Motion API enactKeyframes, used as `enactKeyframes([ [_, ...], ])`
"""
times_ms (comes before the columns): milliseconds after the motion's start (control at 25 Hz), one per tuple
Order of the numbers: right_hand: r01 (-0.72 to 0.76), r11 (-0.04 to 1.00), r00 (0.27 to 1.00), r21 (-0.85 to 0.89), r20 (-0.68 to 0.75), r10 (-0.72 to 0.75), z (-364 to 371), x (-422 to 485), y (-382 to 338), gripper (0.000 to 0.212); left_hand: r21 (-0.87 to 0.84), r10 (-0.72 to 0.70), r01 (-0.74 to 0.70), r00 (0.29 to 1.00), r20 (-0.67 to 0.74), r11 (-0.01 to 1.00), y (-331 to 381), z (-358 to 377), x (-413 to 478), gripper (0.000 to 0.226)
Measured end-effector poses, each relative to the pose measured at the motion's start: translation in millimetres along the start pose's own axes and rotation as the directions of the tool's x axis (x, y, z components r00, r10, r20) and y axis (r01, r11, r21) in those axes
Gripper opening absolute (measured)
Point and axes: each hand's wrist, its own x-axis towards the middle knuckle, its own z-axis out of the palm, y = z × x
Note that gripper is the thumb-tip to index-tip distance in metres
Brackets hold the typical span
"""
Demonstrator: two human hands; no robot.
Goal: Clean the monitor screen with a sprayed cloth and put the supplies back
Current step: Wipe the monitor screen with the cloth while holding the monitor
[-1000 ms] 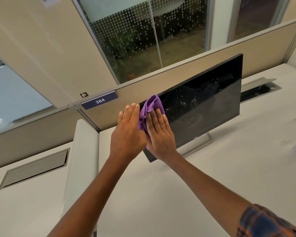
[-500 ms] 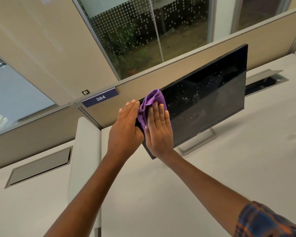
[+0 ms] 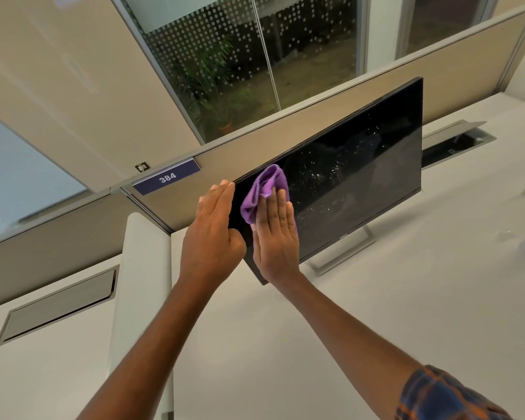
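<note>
- Right hand [image 3: 275,237] lies flat, fingers straight and together, pressing the purple cloth [image 3: 265,186] against the monitor [image 3: 361,177] screen near its upper left corner.
- Left hand [image 3: 211,234] — fingers straight too — braces the monitor's left edge, just beside the cloth.
- Spray droplets [image 3: 325,174] speckle the screen right of the cloth.
- Monitor stands near the white table's [image 3: 376,313] far edge.

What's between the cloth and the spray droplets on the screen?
Nothing visible: bare screen runs from the purple cloth, under the right hand, to the droplets. The left hand braces its left edge, outside that path.
</note>
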Motion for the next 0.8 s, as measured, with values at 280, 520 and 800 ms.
enactKeyframes([
  [280, -0.278, 0.959, 0.958, 0.061, 0.088, 0.272, -2, -54, -1, 0.064, -0.007, 0.018, -0.018, 1.0, -0.011, 1.0, 1, -7, -2, 0.082],
  [520, 0.079, 0.99, 0.986, 0.118, 0.139, -0.096, 14, -48, -44, 0.076, 0.009, 0.043, -0.043, 0.999, 0.005, 0.999, -2, -14, 0, 0.062],
  [800, 0.088, 0.991, 0.995, 0.1, 0.042, -0.093, 24, -46, -34, 0.072, 0.021, 0.092, -0.092, 0.996, -0.011, 0.996, -4, -14, 2, 0.057],
])
